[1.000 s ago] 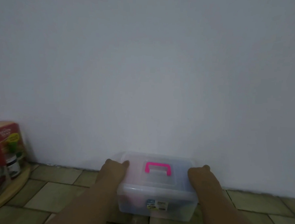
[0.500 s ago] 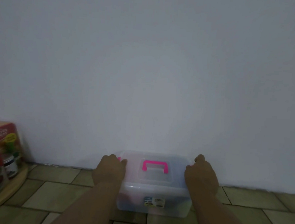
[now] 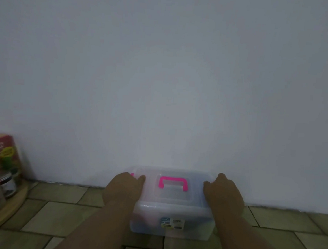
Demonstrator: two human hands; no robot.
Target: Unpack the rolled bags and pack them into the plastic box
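A clear plastic box (image 3: pixel 171 215) with a pink handle (image 3: pixel 173 182) on its lid stands on the tiled counter against the white wall. The lid lies flat on it. My left hand (image 3: pixel 123 189) grips the box's left end at the pink latch, fingers curled over the lid edge. My right hand (image 3: pixel 223 195) holds the right end the same way. Dim coloured shapes show through the box's front wall; I cannot make out what they are. A small label (image 3: pixel 172 223) is stuck on the front.
At the far left a round wooden tray (image 3: pixel 11 202) carries a red carton (image 3: pixel 4 155) and jars (image 3: pixel 7 183). The white wall (image 3: pixel 161 77) rises right behind the box. Tiled surface (image 3: pixel 61 214) extends left and right of my arms.
Both hands have shifted slightly up and back along the box's ends, fingers now curled over the lid edge. The box has stayed in place.
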